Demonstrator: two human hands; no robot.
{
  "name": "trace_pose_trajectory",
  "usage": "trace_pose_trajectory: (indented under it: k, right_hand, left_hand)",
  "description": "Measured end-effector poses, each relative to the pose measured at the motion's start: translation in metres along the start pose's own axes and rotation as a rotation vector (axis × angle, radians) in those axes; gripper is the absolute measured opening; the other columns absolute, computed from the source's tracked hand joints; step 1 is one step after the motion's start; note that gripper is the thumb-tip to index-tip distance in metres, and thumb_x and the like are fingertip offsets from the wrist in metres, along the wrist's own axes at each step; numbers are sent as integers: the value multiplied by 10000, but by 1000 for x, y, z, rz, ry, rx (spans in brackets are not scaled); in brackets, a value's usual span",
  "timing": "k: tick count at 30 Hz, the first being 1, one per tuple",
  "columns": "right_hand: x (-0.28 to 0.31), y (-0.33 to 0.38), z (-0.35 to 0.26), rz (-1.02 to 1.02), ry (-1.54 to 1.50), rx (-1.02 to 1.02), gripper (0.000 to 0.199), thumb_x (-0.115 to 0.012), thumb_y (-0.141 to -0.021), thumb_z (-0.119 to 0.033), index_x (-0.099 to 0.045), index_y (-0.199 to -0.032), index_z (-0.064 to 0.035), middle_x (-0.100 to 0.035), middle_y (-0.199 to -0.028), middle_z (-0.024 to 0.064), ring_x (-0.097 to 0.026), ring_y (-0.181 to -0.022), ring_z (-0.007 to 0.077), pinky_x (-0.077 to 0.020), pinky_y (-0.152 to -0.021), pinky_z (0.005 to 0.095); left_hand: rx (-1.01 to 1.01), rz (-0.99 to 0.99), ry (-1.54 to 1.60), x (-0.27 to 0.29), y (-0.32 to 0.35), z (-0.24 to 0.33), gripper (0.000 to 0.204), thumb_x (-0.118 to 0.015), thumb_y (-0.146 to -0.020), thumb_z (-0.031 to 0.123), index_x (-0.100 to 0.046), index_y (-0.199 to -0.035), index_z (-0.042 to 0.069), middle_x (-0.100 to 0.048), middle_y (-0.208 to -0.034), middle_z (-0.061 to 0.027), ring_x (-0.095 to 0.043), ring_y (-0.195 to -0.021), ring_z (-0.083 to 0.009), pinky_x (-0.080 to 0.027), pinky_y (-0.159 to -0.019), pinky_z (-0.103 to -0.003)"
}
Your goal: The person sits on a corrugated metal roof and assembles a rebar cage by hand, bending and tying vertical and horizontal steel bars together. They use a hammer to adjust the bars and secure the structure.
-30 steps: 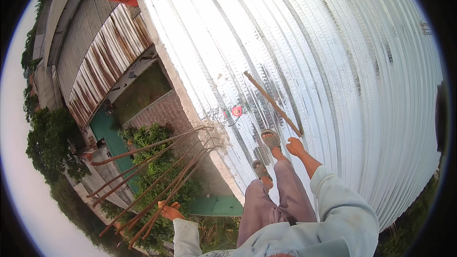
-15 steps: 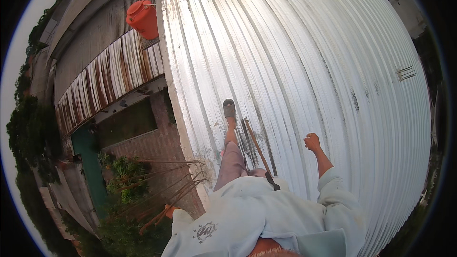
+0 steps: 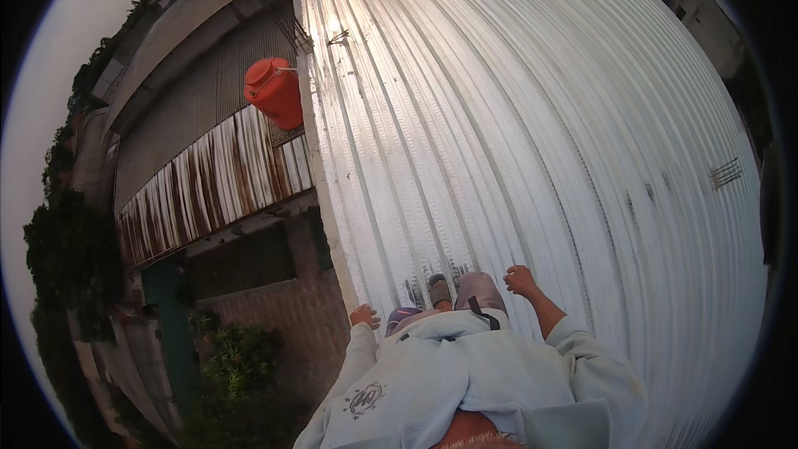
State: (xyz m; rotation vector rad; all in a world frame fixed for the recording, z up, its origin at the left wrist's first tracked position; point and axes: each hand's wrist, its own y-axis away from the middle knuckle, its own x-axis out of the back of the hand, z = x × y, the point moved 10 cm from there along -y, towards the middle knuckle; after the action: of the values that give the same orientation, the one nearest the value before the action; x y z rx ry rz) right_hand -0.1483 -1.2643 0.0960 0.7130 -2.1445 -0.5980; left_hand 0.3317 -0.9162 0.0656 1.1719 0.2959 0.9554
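My left hand (image 3: 364,316) hangs over the left edge of the metal roof, beside my left leg, its fingers loosely bent and somewhat apart. Nothing shows in it. My right hand (image 3: 521,281) is held out to the right of my thigh, above the corrugated metal roofing (image 3: 532,158), with loosely curled, parted fingers and nothing visible between them. Below my body, a dark shoe (image 3: 440,288) rests on the roofing. A black strap (image 3: 480,311) hangs across the front of my light shirt (image 3: 416,374).
A concrete edge (image 3: 331,229) borders the roofing on the left, with a drop beyond it. An orange water tank (image 3: 277,96) stands past that edge, by rusty roof sheets (image 3: 220,179). Steel bars (image 3: 726,173) stick up at the right. Plants (image 3: 241,362) grow below.
The edge and tank have shifted down and right in view. My left hand has come up and inward from beside the rusty bars, which no longer show. My forward foot now appears closer to my body.
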Motion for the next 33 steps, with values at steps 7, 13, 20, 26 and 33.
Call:
trace_pose_trajectory:
  k: [7,13,20,26,33]
  right_hand:
    - [68,-120,-78,53,245,22,325,-603,-756,-201,-721,-941,39,-702,-983,274,-678,-979,421,-534,-873,484]
    - [147,-245,-85,115,91,-384,265,-606,-816,-140,-722,-1012,-4,-706,-1095,232,-695,-1008,370,-564,-821,475]
    - [228,-537,-341,93,121,-42,271,-637,-791,-167,-730,-1001,-23,-715,-1026,228,-696,-973,378,-569,-808,462]
    - [337,-746,-507,119,48,142,396,-665,-785,-206,-698,-1106,25,-686,-1142,217,-650,-1087,378,-508,-971,428]
    - [394,-907,-644,146,-550,-165,98,-664,-821,-36,-650,-897,26,-679,-787,143,-675,-601,235,-513,-447,361]
  left_hand:
    - [-731,-111,95,-152,37,511,453,-483,-1008,328,-519,-1355,40,-657,-1145,-151,-665,-943,-293,-561,-784,-399]
    - [-629,-268,-111,-302,-32,586,542,-565,-948,333,-471,-1418,79,-644,-1215,-154,-660,-936,-338,-556,-813,-451]
    - [-121,-203,-364,-365,-87,547,499,-605,-910,355,-551,-1324,81,-656,-1195,-162,-680,-959,-343,-556,-847,-484]
    - [-134,-146,-348,-407,-164,683,473,-644,-876,365,-617,-1251,77,-687,-1125,-150,-693,-937,-336,-557,-859,-479]
    - [-507,-99,-1013,-415,-299,892,448,-690,-835,376,-694,-1165,73,-725,-1043,-135,-708,-912,-328,-557,-873,-473]
